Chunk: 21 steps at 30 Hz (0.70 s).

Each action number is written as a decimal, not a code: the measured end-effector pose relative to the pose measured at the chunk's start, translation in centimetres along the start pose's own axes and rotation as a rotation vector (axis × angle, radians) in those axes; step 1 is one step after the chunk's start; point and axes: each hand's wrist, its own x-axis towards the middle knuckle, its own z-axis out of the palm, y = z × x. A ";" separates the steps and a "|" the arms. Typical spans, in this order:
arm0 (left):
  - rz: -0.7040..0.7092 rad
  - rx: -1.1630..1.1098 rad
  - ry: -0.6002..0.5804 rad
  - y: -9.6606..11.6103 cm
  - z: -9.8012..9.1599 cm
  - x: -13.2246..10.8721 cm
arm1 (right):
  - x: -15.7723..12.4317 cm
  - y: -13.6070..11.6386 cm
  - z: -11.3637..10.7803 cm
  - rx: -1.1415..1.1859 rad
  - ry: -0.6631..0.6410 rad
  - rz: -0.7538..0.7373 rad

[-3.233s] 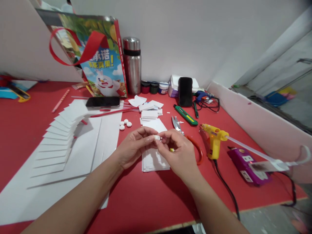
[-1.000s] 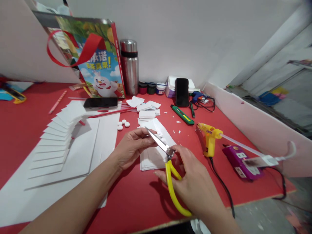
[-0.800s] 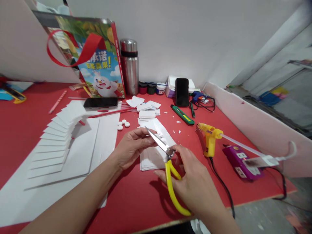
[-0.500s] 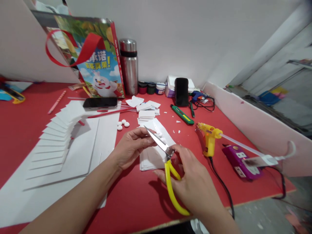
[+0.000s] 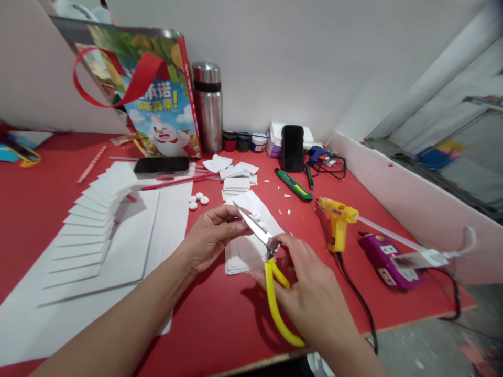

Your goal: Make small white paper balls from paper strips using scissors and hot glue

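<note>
Yellow-handled scissors are gripped in my right hand, with fingers through the loops. Their blades point up and left, reaching the fingertips of my left hand. That hand is closed in a pinch; what sits between thumb and fingers is mostly hidden, though small white bits show just beyond the blade. Beneath both hands lies a stack of white sheets. Several small white discs rest left of it, and small cut white cards are piled behind.
On the left, a curved stepped row of white strips stands on a white board. A yellow glue gun and a purple box with cords are at right. Behind are a green cutter, a phone, a steel flask and a gift bag.
Almost nothing differs. The scissors' handles and my right hand have shifted very slightly to the left; my left hand keeps its pinch in the same place.
</note>
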 end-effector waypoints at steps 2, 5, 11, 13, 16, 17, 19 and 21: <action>0.003 0.002 0.002 0.0 0.0 0.0 | 0.0 0.0 0.0 0.007 0.001 0.001; -0.003 0.007 0.011 0.0 0.0 0.0 | -0.1 0.0 -0.1 0.024 0.001 -0.004; -0.031 0.012 0.020 -0.1 -0.3 0.1 | -0.3 0.2 -0.1 0.058 0.009 -0.008; -0.044 0.004 0.032 -0.1 -0.2 0.1 | -0.4 0.3 -0.1 0.076 0.010 -0.003; -0.060 -0.010 0.015 0.1 0.0 0.0 | -0.4 0.3 -0.2 0.145 -0.008 0.045; -0.069 -0.014 -0.005 0.1 0.0 -0.1 | -0.3 0.4 -0.2 0.173 -0.007 0.086; -0.087 -0.024 -0.042 0.3 0.1 -0.1 | -0.2 0.7 -0.4 0.219 0.011 0.193; -0.102 -0.043 -0.048 0.4 0.1 -0.1 | -0.1 1.2 -0.7 0.222 0.044 0.287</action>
